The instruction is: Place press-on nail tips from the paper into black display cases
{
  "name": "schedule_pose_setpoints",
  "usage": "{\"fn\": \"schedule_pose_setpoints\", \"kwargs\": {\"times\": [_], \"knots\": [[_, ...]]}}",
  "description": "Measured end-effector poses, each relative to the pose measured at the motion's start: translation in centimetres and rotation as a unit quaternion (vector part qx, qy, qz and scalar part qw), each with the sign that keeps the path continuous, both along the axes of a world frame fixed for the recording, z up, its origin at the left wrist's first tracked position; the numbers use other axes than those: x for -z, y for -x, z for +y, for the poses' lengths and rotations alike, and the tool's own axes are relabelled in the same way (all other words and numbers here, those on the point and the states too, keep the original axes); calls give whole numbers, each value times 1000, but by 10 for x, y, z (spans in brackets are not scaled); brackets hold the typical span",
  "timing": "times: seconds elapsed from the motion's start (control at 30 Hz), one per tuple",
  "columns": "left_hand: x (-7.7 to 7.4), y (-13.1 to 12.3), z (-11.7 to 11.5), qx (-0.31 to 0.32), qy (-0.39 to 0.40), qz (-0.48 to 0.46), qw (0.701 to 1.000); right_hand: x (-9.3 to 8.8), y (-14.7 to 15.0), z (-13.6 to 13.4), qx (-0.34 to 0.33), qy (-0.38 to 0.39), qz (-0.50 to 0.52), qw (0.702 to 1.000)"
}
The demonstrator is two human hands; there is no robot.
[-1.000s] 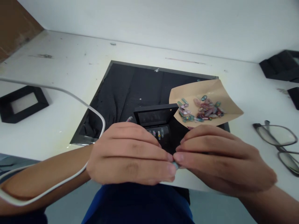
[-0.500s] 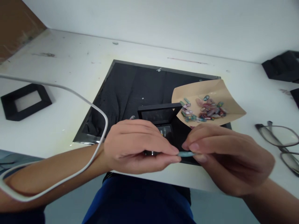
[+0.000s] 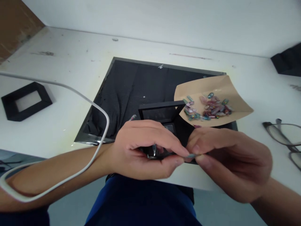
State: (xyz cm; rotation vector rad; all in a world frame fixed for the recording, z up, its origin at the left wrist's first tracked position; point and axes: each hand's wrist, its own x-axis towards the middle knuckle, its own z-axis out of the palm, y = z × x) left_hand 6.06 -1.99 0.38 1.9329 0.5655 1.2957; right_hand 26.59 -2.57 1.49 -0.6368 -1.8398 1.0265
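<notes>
Over the front edge of the table, my left hand [image 3: 143,149] and my right hand [image 3: 231,160] meet fingertip to fingertip at a small teal press-on nail [image 3: 191,155]. My right thumb and fingers pinch one end of it. My left index finger and thumb are at the other end, and the fingers cover most of the nail. Behind my left hand stands a black box with its clear-windowed lid [image 3: 162,108] raised. Part of its inside shows past my fingers, with a shiny nail-like piece [image 3: 154,149] in it.
A tan paper [image 3: 237,91] holds a pile of pink and teal nails [image 3: 216,108] on a black mat [image 3: 127,81]. A black frame [image 3: 25,100] lies left, glasses [image 3: 282,135] right, and a black box [image 3: 288,61] far right. A white cable [image 3: 94,105] loops over my left forearm.
My left hand has shifted right, closer to my right hand, and its fingers now cover more of the nail. Its thumb and index finger have spread a little. The view has shifted slightly.
</notes>
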Motion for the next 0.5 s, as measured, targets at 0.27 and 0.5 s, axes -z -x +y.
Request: {"fn": "schedule_pose_setpoints", "kwargs": {"times": [0.27,0.5], "knots": [[-2,6,1,4,-6,27,1000,5,-3,-2,11,0,-4,1000],[2,7,-1,-20,37,-14,999,2,-6,-5,25,15,-23,999]]}}
